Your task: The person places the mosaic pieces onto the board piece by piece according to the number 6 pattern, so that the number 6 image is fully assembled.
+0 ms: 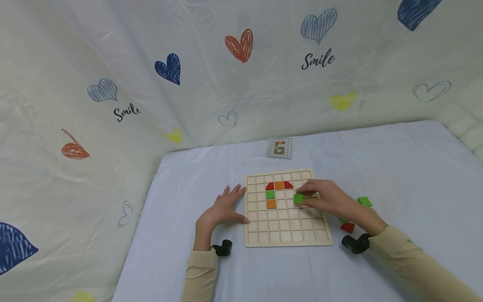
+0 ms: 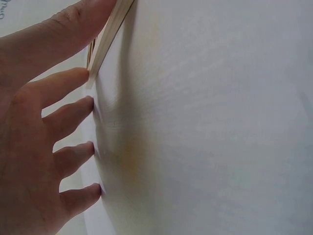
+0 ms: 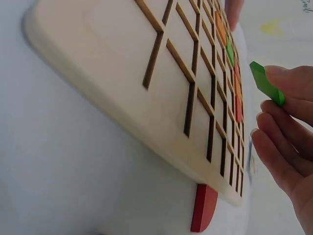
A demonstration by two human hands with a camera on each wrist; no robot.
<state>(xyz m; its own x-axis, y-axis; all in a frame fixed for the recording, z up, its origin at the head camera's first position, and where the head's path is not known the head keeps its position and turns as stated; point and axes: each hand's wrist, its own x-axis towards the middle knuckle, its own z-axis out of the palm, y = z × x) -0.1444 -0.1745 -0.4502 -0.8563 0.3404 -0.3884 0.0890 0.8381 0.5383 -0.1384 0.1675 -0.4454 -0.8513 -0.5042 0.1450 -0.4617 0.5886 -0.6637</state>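
A wooden grid board [image 1: 286, 239] lies on the white cloth. Set into its squares are a red quarter-round tile [image 1: 270, 186], an orange tile [image 1: 279, 185] and another red quarter-round in the upper row. Below the left red one come a green tile [image 1: 270, 194] and an orange tile [image 1: 271, 204]. My right hand [image 1: 326, 196] pinches a green square tile [image 3: 266, 84] between thumb and fingertips, held over the board's right half. With fingers spread, my left hand [image 1: 222, 207] rests at the board's left edge, thumb [image 2: 73, 24] touching the rim.
Behind the board lies a small pattern card [image 1: 279, 148] with a coloured grid figure. Right of the board, partly behind my right arm, are a loose green tile [image 1: 364, 201] and a red quarter-round tile [image 1: 347, 227]. A curtain printed with hearts hangs at the back.
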